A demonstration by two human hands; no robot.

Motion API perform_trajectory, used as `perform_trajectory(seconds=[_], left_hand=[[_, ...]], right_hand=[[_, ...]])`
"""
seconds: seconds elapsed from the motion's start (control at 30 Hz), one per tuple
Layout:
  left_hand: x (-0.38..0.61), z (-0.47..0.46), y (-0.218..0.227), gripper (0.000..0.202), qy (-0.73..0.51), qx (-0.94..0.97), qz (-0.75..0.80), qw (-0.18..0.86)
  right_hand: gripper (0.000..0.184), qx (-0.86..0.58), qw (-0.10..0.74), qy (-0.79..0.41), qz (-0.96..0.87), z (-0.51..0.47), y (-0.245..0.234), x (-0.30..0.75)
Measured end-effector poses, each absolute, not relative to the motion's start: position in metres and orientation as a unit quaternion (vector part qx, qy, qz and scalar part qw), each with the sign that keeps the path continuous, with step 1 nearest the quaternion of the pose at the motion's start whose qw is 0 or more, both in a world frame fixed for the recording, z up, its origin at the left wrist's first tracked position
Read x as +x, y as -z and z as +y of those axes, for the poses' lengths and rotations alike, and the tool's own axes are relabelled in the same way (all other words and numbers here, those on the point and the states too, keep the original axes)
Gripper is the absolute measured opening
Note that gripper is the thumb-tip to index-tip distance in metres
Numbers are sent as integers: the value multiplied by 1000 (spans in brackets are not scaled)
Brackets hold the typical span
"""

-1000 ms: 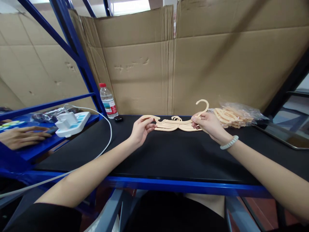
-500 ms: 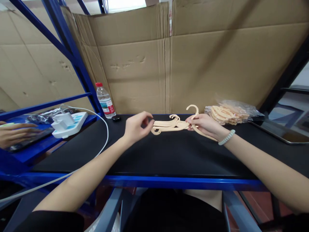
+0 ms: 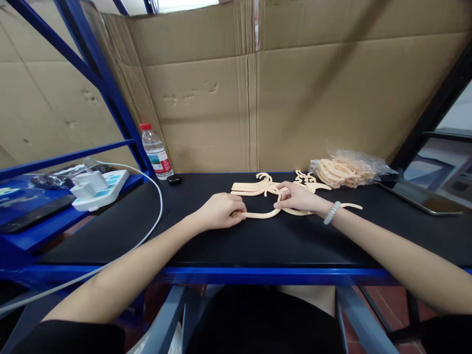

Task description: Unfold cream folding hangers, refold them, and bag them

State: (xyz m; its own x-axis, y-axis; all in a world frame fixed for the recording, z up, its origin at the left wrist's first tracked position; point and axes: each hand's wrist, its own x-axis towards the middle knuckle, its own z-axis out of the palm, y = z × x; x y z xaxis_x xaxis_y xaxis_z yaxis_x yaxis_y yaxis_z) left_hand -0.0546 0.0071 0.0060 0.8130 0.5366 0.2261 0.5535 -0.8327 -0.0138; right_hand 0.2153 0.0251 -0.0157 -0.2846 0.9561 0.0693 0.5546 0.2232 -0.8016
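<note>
Clock directions are centred on the held hanger (image 3: 260, 215), 12 o'clock pointing away from the wearer. This cream hanger lies low over the near side of a stack of hangers (image 3: 249, 189), on the middle of the black bench (image 3: 236, 248). The left hand (image 3: 223, 211), at 9 o'clock, curls its fingers around the hanger's left end; the right hand (image 3: 297, 196), at 2 o'clock, pinches the hanger near its middle.

The work appears to be partway along: several hangers lie gathered in the stack at 11 o'clock, hooks together, while the held hanger is not yet aligned with them. Loose cream pieces (image 3: 304, 176) lie at 1 o'clock, partly hidden by the right hand; their form cannot be told.

Containers: at 2 o'clock, a clear plastic bag (image 3: 350, 168) holds a heap of similar cream pieces, seemingly a remaining supply. At 10 o'clock, an upright, red-capped bottle (image 3: 157, 155) appears to contain clear liquid, its level uncertain.
</note>
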Motion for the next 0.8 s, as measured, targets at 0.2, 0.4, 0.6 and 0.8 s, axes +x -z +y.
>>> perform_trajectory(seconds=[0.2, 0.4, 0.6, 0.8], left_hand=[[-54, 3, -11, 14, 72, -949, -305, 30], [-66, 14, -20, 18, 72, -944, -323, -7], [-100, 40, -38, 31, 49, -932, -352, -69], [-110, 50, -38, 29, -20, -924, -353, -147]], right_hand=[[32, -550, 188, -211, -786, 25, 16, 213], [28, -522, 183, -176, -814, 33, -8, 239], [29, -528, 87, -128, -835, 47, -40, 320], [38, -519, -2, -184, -835, 53, -26, 343]])
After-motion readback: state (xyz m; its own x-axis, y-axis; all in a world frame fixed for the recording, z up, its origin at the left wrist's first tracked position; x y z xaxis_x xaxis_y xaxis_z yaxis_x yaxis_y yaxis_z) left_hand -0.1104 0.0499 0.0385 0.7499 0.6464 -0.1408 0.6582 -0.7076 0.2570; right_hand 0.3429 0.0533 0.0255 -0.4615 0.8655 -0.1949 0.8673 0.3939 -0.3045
